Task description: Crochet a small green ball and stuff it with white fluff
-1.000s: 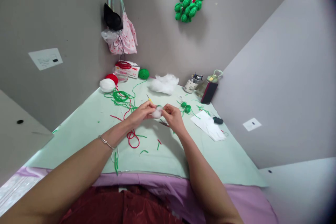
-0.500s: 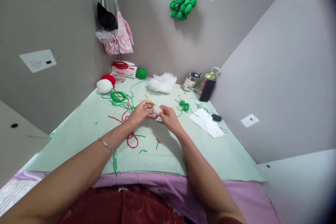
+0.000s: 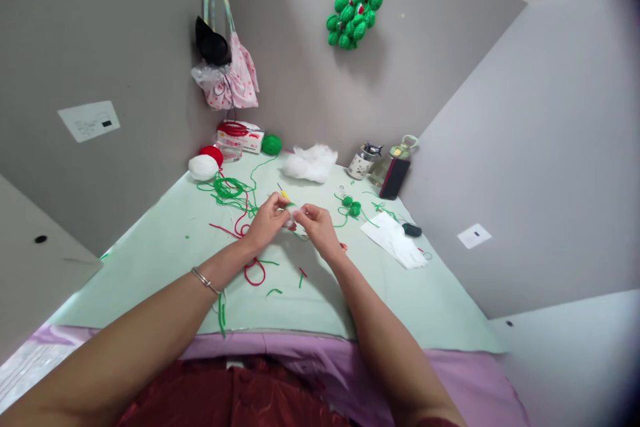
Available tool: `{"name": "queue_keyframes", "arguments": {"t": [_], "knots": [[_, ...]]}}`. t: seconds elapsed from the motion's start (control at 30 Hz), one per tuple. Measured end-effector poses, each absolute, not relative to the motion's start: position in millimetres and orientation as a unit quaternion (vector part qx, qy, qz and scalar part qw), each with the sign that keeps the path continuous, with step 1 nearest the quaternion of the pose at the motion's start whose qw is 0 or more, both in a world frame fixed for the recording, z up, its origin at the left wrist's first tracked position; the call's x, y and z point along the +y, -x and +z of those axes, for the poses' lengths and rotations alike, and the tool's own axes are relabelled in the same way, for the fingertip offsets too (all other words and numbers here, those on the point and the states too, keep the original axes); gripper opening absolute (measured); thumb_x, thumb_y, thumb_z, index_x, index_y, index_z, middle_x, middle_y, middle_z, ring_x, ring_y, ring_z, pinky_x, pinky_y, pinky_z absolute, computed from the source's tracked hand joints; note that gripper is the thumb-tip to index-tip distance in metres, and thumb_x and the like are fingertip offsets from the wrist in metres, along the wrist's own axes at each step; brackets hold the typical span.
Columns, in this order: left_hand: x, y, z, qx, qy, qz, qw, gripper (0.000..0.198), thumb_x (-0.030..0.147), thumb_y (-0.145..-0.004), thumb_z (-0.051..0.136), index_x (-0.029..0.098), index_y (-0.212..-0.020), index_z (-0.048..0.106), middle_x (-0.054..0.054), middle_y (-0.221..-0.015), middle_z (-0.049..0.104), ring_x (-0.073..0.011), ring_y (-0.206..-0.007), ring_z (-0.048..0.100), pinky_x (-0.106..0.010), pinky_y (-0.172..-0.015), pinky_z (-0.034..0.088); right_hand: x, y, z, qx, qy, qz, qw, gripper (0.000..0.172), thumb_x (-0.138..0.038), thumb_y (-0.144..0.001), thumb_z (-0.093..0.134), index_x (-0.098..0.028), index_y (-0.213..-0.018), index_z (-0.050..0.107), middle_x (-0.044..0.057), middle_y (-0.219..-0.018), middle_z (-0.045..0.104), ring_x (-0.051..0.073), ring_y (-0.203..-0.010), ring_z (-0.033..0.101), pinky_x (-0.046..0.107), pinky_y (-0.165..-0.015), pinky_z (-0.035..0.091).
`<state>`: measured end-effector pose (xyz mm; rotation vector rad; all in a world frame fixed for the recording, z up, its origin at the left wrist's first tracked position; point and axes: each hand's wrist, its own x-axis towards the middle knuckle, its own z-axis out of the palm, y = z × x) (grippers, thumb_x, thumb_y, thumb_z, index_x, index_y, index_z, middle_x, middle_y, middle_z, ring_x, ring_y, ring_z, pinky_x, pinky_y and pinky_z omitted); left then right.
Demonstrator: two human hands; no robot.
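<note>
Over the middle of the table, my left hand (image 3: pixel 269 220) is closed with its fingertips around a small green crochet piece (image 3: pixel 291 205), mostly hidden by fingers. A tuft of white fibre stuffing (image 3: pixel 296 211) lies against it, pinched by the fingers of my right hand (image 3: pixel 316 227). Just beyond my left fingertips is a yellow-handled crochet hook (image 3: pixel 285 193). Green yarn (image 3: pixel 231 188) lies in loose loops to the left, and a red yarn strand (image 3: pixel 255 273) curls below my left wrist. An orange-red bit of something (image 3: pixel 344 247) peeks out beside my right wrist.
Behind my hands sits a heap of white stuffing (image 3: pixel 311 163). White (image 3: pixel 203 167), red and green yarn balls are at back left. To the right are small green balls (image 3: pixel 353 205), white paper (image 3: pixel 393 240), a pen cup (image 3: pixel 361 163), a phone (image 3: pixel 395 178) and a bottle.
My right fingers have moved closer to my left, and less of the white tuft shows between them. The view has tilted up slightly.
</note>
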<state>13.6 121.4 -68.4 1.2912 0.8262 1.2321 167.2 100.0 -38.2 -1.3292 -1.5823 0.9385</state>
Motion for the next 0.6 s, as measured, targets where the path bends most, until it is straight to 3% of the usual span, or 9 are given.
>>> {"name": "queue_keyframes", "arguments": {"t": [0.23, 0.37, 0.5, 0.6], "knots": [[122.9, -8.9, -63.1, 0.310, -0.555, 0.511, 0.578, 0.023, 0.027, -0.091, 0.079, 0.017, -0.098, 0.061, 0.003, -0.088, 0.066, -0.0137, -0.070, 0.070, -0.030, -0.069, 0.060, 101.0, -177.6, -35.7, -0.642, 0.537, 0.363, 0.409, 0.030, -0.048, -0.081, 0.060, -0.023, -0.067, 0.049, -0.006, -0.055, 0.047, 0.010, -0.053, 0.031, 0.026, -0.053, 0.024], [130.2, -7.8, -70.7, 0.335, -0.564, 0.499, 0.567, 0.019, 0.029, -0.099, 0.071, 0.014, -0.109, 0.066, -0.002, -0.094, 0.070, -0.0141, -0.073, 0.068, -0.030, -0.067, 0.060, 91.7, -173.7, -30.6, -0.667, 0.524, 0.368, 0.381, 0.022, -0.041, -0.083, 0.058, -0.022, -0.072, 0.056, -0.007, -0.056, 0.045, 0.011, -0.054, 0.034, 0.026, -0.053, 0.026], [135.8, -11.1, -75.8, 0.375, -0.564, 0.504, 0.536, 0.027, 0.032, -0.100, 0.069, 0.015, -0.121, 0.067, -0.007, -0.113, 0.071, -0.0189, -0.090, 0.071, -0.036, -0.076, 0.063, 85.0, -162.0, -32.0, -0.678, 0.527, 0.345, 0.378, 0.014, -0.031, -0.081, 0.056, -0.021, -0.072, 0.059, -0.006, -0.060, 0.049, 0.012, -0.057, 0.038, 0.026, -0.056, 0.029], [135.0, -13.5, -75.7, 0.389, -0.558, 0.506, 0.530, 0.031, 0.033, -0.101, 0.069, 0.016, -0.125, 0.066, -0.009, -0.119, 0.070, -0.0209, -0.095, 0.071, -0.039, -0.080, 0.063, 87.9, -157.4, -36.1, -0.673, 0.538, 0.332, 0.385, 0.017, -0.033, -0.084, 0.053, -0.022, -0.072, 0.057, -0.006, -0.058, 0.048, 0.012, -0.056, 0.038, 0.026, -0.057, 0.030]]}}
